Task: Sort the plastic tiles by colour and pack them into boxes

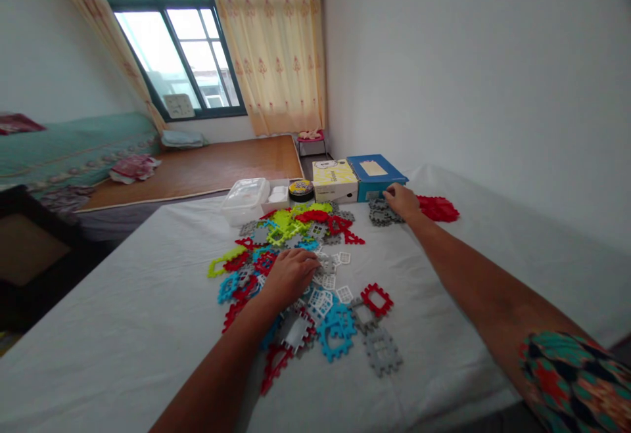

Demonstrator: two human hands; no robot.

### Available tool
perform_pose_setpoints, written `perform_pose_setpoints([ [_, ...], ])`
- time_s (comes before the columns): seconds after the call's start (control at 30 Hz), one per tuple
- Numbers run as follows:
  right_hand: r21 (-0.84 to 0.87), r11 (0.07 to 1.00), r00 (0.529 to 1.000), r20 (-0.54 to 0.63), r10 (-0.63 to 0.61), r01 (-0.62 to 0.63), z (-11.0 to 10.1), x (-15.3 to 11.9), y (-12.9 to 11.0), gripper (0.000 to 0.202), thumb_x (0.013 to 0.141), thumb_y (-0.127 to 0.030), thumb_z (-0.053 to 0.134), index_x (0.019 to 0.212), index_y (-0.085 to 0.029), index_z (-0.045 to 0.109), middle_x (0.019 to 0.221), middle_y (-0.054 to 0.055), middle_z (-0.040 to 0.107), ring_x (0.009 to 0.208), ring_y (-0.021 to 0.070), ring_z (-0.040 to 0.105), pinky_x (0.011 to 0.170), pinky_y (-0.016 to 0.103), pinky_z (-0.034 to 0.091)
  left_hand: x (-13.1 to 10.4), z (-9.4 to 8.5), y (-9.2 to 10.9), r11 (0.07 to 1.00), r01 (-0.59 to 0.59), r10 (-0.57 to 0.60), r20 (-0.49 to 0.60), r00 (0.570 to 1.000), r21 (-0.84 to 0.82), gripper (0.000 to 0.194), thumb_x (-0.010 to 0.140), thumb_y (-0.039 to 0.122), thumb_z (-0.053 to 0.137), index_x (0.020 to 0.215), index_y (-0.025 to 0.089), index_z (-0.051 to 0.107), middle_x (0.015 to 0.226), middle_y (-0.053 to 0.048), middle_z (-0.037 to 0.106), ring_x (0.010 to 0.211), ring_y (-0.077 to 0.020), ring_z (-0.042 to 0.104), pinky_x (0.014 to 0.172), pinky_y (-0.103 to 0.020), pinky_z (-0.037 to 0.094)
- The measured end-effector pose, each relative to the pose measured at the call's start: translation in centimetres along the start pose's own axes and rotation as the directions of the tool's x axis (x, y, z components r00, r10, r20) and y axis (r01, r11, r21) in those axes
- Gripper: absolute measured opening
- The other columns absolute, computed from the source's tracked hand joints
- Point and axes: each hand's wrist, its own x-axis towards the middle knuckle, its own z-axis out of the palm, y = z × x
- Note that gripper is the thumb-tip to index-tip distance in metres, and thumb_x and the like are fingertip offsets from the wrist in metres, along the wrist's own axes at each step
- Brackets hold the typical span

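My left hand [292, 274] rests in a mixed pile of flat interlocking building panels, its fingers bent with the tips at a grey panel [327, 265]. Small white window grilles [323, 301] lie around it. Farther right, my right hand [404, 202] reaches to a stack of grey panels [380, 212], fingers closed at its top edge. Just beyond that wrist is a heap of red panels [438, 208]. The pile also has lime-green panels [287, 226], blue panels [336, 331] and a red square frame [377, 299]. The fingertips of both hands are partly hidden.
Along the table's far edge stand a clear plastic tub [245, 200], a round black tin [301, 190], a yellow-and-white box [335, 180] and a blue box [376, 173]. A white cloth [123, 315] covers the table. A wall [473, 78] rises at the right.
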Motion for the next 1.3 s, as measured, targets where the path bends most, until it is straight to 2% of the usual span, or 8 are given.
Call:
perform_pose_setpoints([
  [0.1,0.15,0.957,0.958,0.108,-0.265,0.248,0.1,-1.1,-3.2,0.017,0.087,-0.028,0.058,0.096,-0.019,0.069,0.098,0.007,0.073,0.089,0.0194,0.065,0.079,0.029,0.046,0.0,-0.2,0.0,1.0,0.004,-0.004,-0.003,1.0,0.001,0.022,0.092,0.023,0.053,0.106,0.028,0.07,0.114,-0.003,0.07,0.107,-0.0204,0.061,0.095,-0.037,0.044],
  [0.23,0.298,0.817,0.809,0.188,-0.556,0.493,1.5,-4.1,-8.5,0.024,0.087,-0.032,0.061,0.105,-0.019,0.069,0.109,0.01,0.071,0.096,0.0228,0.064,0.089,0.035,0.046,0.0,-0.5,0.4,1.0,0.015,-0.015,0.005,1.0,-0.019,0.024,0.091,0.021,0.053,0.106,0.028,0.07,0.113,-0.003,0.07,0.105,-0.0205,0.062,0.093,-0.037,0.045],
  [0.43,0.281,0.84,0.793,0.292,-0.535,0.464,4.3,-7.8,-11.5,0.05,0.088,-0.041,0.06,0.136,-0.026,0.054,0.139,0.011,0.055,0.123,0.0322,0.05,0.099,0.05,0.041,-0.1,-0.7,0.3,1.0,0.018,-0.018,0.008,1.0,-0.02,0.023,0.092,0.023,0.053,0.105,0.028,0.07,0.114,-0.002,0.07,0.105,-0.02,0.062,0.094,-0.036,0.044],
  [0.6,0.599,0.566,0.544,0.244,-0.803,0.566,4.0,-8.9,-11.4,0.063,0.075,-0.022,0.074,0.135,-0.024,0.054,0.137,0.01,0.057,0.124,0.0272,0.053,0.104,0.046,0.039,-0.2,-0.6,-0.6,0.996,0.09,-0.09,-0.054,0.994,-0.005,0.023,0.092,0.022,0.051,0.104,0.026,0.07,0.109,-0.003,0.072,0.102,-0.0203,0.063,0.091,-0.035,0.047],
  [0.8,0.852,0.518,0.565,0.39,-0.727,0.078,2.9,-9.2,-11.8,0.073,0.069,-0.032,0.08,0.136,-0.024,0.052,0.133,0.012,0.059,0.102,0.0212,0.065,0.084,0.037,0.055,-0.3,-0.9,-1.1,0.952,0.303,-0.303,-0.209,0.93,-0.032,0.024,0.092,0.025,0.049,0.104,0.026,0.07,0.102,-0.004,0.072,0.096,-0.0206,0.066,0.083,-0.032,0.051],
  [0.93,0.878,0.478,0.594,0.401,-0.697,-0.032,2.5,-8.8,-11.7,0.048,0.082,-0.043,0.067,0.124,-0.021,0.061,0.118,0.01,0.068,0.097,0.0202,0.067,0.087,0.039,0.054,-0.3,-1.1,-1.3,0.936,0.346,-0.351,-0.269,0.897,-0.067,0.024,0.092,0.025,0.049,0.103,0.026,0.07,0.101,-0.003,0.071,0.093,-0.0195,0.065,0.082,-0.031,0.052],
  [1.13,0.8,0.566,0.658,0.317,-0.683,0.202,3.0,-8.8,-11.8,0.032,0.089,-0.039,0.058,0.113,-0.021,0.068,0.114,0.007,0.07,0.106,0.0217,0.064,0.092,0.039,0.05,-0.2,-0.7,-2.3,0.953,0.283,-0.303,-0.339,0.891,-0.107,0.032,0.089,0.017,0.05,0.117,0.024,0.066,0.121,-0.005,0.065,0.115,-0.0216,0.056,0.103,-0.039,0.045],
  [1.3,0.637,0.579,0.675,0.123,-0.728,0.509,3.8,-10.5,-13.3,0.039,0.085,-0.031,0.064,0.124,-0.025,0.063,0.126,0.008,0.064,0.117,0.0253,0.057,0.101,0.045,0.042,-0.2,-0.1,-2.5,0.972,0.198,-0.22,-0.194,0.956,-0.126,0.036,0.086,0.014,0.051,0.116,0.024,0.066,0.124,-0.005,0.064,0.117,-0.0222,0.056,0.105,-0.042,0.044],
])
